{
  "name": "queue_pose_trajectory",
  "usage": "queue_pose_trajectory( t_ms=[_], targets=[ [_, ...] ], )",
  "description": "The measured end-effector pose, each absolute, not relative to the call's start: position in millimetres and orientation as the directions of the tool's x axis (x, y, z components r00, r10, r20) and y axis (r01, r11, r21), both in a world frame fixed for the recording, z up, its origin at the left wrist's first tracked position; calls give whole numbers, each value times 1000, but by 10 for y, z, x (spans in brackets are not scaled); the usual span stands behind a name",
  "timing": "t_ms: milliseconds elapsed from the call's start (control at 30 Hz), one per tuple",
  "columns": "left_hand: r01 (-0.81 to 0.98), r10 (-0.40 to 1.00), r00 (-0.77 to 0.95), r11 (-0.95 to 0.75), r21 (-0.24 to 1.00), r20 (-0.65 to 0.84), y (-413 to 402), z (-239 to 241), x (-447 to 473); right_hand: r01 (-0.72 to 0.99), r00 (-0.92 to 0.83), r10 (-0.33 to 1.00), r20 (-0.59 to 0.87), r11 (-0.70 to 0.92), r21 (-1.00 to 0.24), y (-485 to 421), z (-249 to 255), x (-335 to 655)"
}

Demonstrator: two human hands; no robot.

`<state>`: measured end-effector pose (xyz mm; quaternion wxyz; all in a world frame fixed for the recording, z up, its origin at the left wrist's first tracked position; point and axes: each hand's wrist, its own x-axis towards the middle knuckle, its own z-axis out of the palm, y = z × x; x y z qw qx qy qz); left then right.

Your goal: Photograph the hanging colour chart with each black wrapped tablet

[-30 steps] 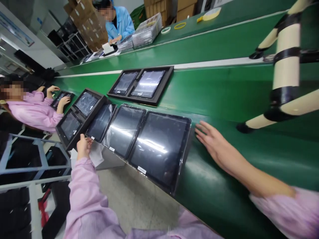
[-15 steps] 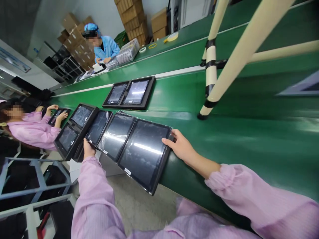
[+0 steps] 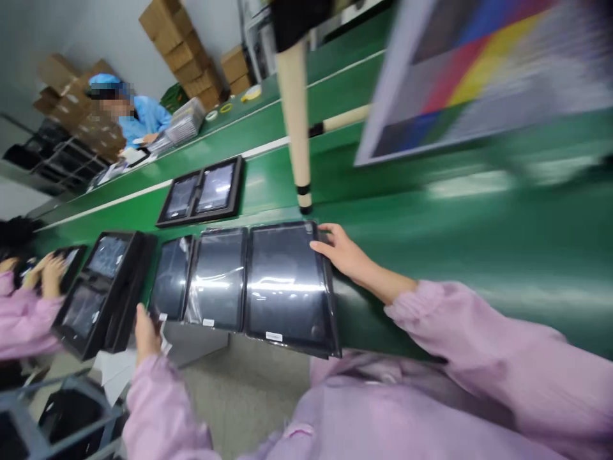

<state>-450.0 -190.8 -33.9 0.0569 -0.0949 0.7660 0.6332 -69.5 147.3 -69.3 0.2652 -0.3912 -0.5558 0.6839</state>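
Three dark-screened tablets in clear film lie side by side at the front edge of the green bench: a large one (image 3: 288, 275), a middle one (image 3: 219, 271) and a smaller one (image 3: 170, 275). Each has a small white label at its near edge. My right hand (image 3: 345, 254) grips the far right corner of the large tablet, thumb on top and fingers behind. Another dark layer shows beneath that tablet. At the near left corner of the small tablet is my left hand (image 3: 146, 333), thumb up, its other fingers mostly hidden; it appears closed on that end.
Black trays with two screens each stand at the left (image 3: 98, 287) and behind the row (image 3: 201, 191). A cream pipe post (image 3: 295, 121) and a colourful panel (image 3: 460, 76) rise beyond. Co-workers in pink (image 3: 29, 313) and blue (image 3: 146, 118) sit leftward. White paper (image 3: 115, 374) hangs near my left hand.
The tablet row has turned to lie straighter along the bench edge, with both hands at its ends. My view has swung right, bringing the colourful panel in.
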Motion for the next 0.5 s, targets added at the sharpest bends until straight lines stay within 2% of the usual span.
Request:
queue_pose_trajectory(
  t_ms=[100, 300, 400, 500],
  targets=[
    [-275, -100, -961, 316, 908, -257, -2080, -321, -3911, 77, -480, 849, -222, -211, -974, 1623, -708, -306],
    [-244, 75, -949, 436, 866, -305, -2213, -492, -2730, 136, -382, 904, -193, -152, -979, 1869, -602, 992],
    [-85, 263, -934, 494, 865, -242, -2074, -564, -2259, 276, -240, 965, -101, -32, -960, 1999, -485, 1814],
    [1, 398, -893, 472, 881, -212, -1792, -603, -1948, 540, -98, 990, 100, 137, -831, 2047, -436, 2594]
  ],
)
